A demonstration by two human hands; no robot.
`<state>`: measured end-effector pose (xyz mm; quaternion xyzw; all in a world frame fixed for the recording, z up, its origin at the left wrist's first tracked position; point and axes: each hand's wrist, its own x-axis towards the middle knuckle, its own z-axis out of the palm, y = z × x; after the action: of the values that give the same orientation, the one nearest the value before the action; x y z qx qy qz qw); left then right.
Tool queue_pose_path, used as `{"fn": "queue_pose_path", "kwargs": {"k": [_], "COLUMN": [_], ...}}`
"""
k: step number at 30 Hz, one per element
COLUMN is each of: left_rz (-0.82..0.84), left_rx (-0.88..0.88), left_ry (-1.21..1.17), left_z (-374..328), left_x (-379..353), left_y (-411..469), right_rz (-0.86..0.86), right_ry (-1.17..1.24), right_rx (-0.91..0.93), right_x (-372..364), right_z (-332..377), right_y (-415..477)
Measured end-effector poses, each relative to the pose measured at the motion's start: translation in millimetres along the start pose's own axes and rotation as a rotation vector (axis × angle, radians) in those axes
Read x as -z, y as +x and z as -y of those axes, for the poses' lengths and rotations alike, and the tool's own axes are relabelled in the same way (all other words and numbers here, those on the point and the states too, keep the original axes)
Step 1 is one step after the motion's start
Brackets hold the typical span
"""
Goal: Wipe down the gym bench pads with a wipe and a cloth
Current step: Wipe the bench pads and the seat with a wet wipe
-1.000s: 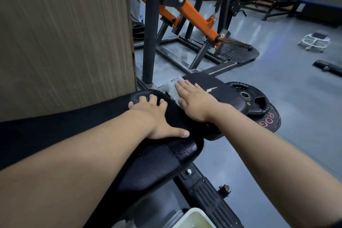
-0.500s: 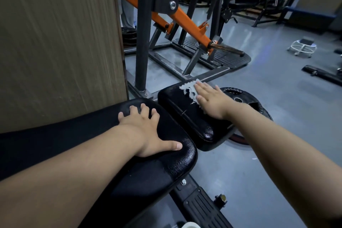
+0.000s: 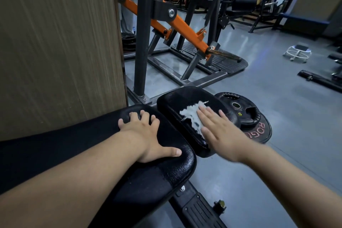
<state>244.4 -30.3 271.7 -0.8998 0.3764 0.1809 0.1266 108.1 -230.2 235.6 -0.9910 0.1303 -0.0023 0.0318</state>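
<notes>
The left hand point(image 3: 146, 135) lies flat on the rounded end of the long back pad point(image 3: 172, 165), fingers spread and thumb stretched toward the pad's edge; its grip is open and holds nothing. The right hand point(image 3: 220, 131), slightly blurred, presses palm-down on the smaller seat pad point(image 3: 172, 103) just beyond, fingers extended and flat rather than curled. Under its fingers lies a white wipe point(image 3: 190, 115), crumpled and ragged at its edges, part of it showing to the left of the hand on the black surface of the seat pad. The two pads stand close, with a narrow gap between them.

Just beside the seat pad on the right, black weight plates point(image 3: 242, 109) lie stacked on the grey floor point(image 3: 277, 98), the lowest bearing reddish letters. Behind the pads stands a machine with dark uprights and an orange arm point(image 3: 181, 28) sloping down to the right. A brown wood-grain panel point(image 3: 55, 42) fills the left side. Below the back pad, part of the bench's black frame point(image 3: 199, 211) shows with a bolt. Farther off on the floor stands a small white stool point(image 3: 298, 52).
</notes>
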Motion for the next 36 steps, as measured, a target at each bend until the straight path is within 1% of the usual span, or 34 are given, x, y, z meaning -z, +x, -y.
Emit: {"fn": "queue_pose_path", "kwargs": {"k": [3,6,10,14,16,18,22,24,26,29,32,36], "left_rz": [0.002,0.004,-0.002,-0.009,-0.007,-0.009,-0.009,-0.011,-0.013,-0.016,-0.013,-0.014], "left_rx": [0.003,0.006,-0.004,-0.005,-0.006,-0.006,-0.005,0.000,0.002,0.005,0.004,0.003], "left_ry": [-0.002,-0.001,-0.008,-0.006,0.000,0.003,0.015,0.015,0.020,0.025,0.029,0.036], "left_z": [0.3,1.1,1.1,1.4,0.8,0.0,-0.7,-1.1,-1.9,-1.4,-0.4,-0.4], "left_x": [0.3,-0.2,-2.2,-2.5,-1.7,-1.0,-0.7,-1.3,-2.3,-3.4,-4.2,-5.3], "left_y": [-0.3,-0.9,-0.7,-0.5,-0.6,-0.3,-0.3,-0.3,0.1,0.7,1.8,3.1], "right_rz": [-0.048,-0.106,-0.196,-0.141,-0.148,-0.183,-0.204,-0.231,-0.249,-0.306,-0.364,-0.343], "right_ry": [0.050,0.109,0.122,0.162,0.126,0.076,0.045,0.056,0.084,0.121,0.120,0.099], "right_rx": [-0.003,-0.067,-0.158,-0.192,-0.190,-0.143,0.012,0.038,0.023,-0.021,-0.083,-0.160], "right_x": [-6.7,-10.2,-12.8,-5.4,-6.5,-8.7,-16.6,-21.7,-25.3,-26.5,-26.9,-24.3], "right_z": [0.5,-12.7,-47.7,-71.0,-69.1,-57.0,0.2,27.2,41.7,39.4,22.0,-19.3], "right_y": [-23.8,-24.0,-10.6,6.4,6.2,-1.1,-17.2,-20.5,-20.8,-19.1,-17.7,-15.4]}}
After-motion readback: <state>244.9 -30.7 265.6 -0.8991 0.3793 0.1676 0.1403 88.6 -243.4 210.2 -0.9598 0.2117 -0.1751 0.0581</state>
